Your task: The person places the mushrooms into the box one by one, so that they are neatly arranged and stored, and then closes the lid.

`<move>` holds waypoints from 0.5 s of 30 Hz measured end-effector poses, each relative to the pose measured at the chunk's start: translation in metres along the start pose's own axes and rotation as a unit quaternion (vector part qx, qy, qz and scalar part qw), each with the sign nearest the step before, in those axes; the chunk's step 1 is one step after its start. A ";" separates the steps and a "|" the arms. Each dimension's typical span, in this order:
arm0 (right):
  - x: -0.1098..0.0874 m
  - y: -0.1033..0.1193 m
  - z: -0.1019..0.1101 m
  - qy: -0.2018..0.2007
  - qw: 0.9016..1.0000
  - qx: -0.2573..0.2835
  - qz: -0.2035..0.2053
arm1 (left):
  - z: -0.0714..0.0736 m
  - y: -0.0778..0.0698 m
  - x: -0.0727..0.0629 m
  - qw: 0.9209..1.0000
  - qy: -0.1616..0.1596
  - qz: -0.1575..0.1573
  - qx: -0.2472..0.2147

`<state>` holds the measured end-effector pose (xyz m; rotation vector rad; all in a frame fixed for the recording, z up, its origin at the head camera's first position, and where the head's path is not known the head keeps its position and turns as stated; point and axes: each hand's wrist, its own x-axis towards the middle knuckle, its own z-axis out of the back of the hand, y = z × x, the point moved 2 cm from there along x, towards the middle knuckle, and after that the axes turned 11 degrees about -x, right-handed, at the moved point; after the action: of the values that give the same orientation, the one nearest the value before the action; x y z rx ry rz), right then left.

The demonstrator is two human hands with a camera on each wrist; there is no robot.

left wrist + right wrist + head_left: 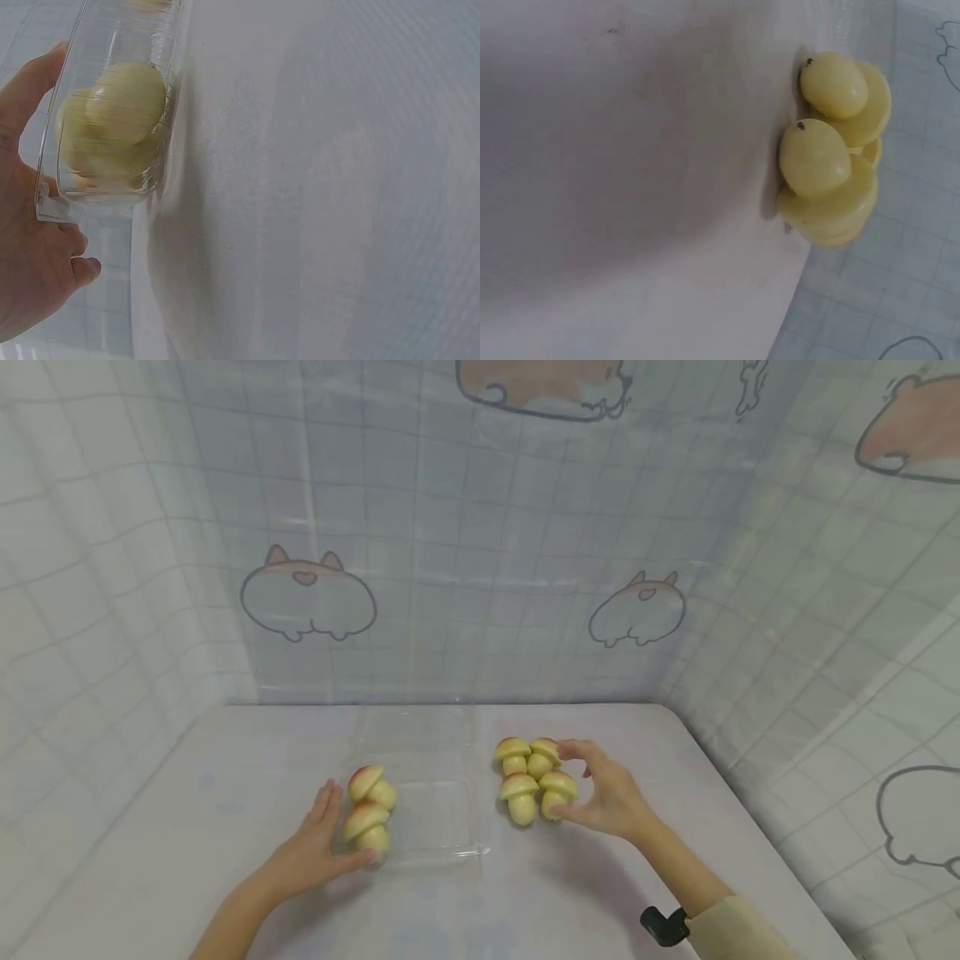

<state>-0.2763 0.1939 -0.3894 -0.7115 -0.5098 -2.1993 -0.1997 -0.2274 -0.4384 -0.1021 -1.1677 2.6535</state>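
Observation:
My left hand [311, 852] lies along the left side of a clear plastic box [431, 827], fingers extended and thumb at its near left corner. Two mushroom-shaped pieces [369, 818], yellow with reddish caps, lie inside along the box's left wall. In the left wrist view, the box wall [112, 191] stands close against the hand [34, 247]. To the right, my right hand [607, 793] spreads thumb and fingers beside several similar mushroom pieces [519, 797] grouped on the table. Its fingertips are at the right-hand pieces; whether they grip is unclear. The right wrist view shows mushrooms [815, 159] but no hand.
A clear lid-like panel [416, 731] extends behind the box. The white table [480, 918] meets a grid-patterned curtain [480, 635] with cartoon animals at the back and both sides. A black device [663, 927] sits at the right wrist.

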 end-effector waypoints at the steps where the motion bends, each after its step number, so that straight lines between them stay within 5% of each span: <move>1: -0.001 -0.001 -0.001 0.004 1.000 -0.001 -0.001 | 0.000 0.000 0.000 1.000 -0.001 0.000 -0.001; 15: -0.017 -0.017 -0.023 0.029 0.999 -0.042 -0.013 | 0.000 0.002 -0.001 1.000 0.002 0.006 -0.003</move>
<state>-0.2872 0.2007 -0.4200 -0.6874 -0.4009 -2.2704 -0.1987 -0.2290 -0.4401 -0.1153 -1.1761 2.6588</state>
